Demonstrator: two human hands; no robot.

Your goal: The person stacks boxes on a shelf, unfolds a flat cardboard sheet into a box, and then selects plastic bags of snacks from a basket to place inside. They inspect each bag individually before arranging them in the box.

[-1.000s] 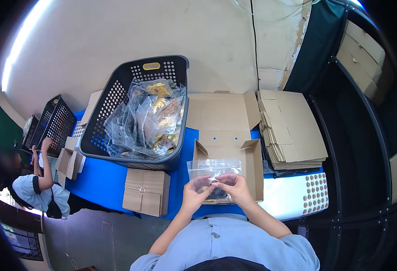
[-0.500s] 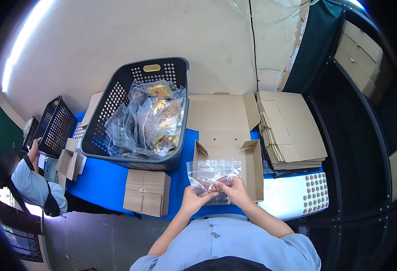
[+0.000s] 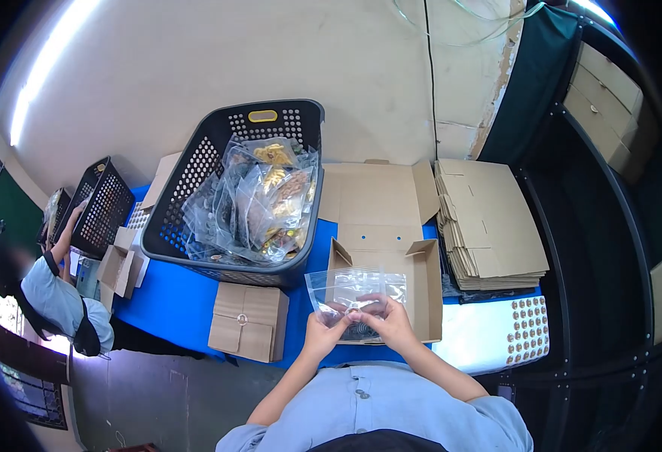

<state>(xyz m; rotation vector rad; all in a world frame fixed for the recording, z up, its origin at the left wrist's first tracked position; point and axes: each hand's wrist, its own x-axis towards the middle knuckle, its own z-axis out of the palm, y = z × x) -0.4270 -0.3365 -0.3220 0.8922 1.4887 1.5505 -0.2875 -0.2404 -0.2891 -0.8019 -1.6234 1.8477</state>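
A clear zip-top plastic bag [image 3: 361, 285] is held upright in front of my chest, over the near side of an open cardboard box [image 3: 380, 235]. My left hand [image 3: 326, 331] grips the bag's left side, fingers curled on the plastic. On the other side my right hand [image 3: 389, 320] pinches the bag with its thumb and bent fingers. The thumbs of both hands nearly meet at a small brownish round spot low on the front. Dark grey coiled contents [image 3: 359, 331] show through the plastic below them.
A black basket [image 3: 229, 265] full of filled plastic bags stands left of the box. Nearer sits a closed carton [image 3: 246, 320]. Flattened cartons [image 3: 493, 222] are stacked at right, behind a sheet of round stickers [image 3: 470, 331]. Another person [image 3: 67, 309] reaches into a far basket [image 3: 102, 215].
My right fingers have lifted and spread slightly on the bag, and the brown spot is now more covered. At left, the other person's arm has moved up to the far basket. The view has shifted slightly.
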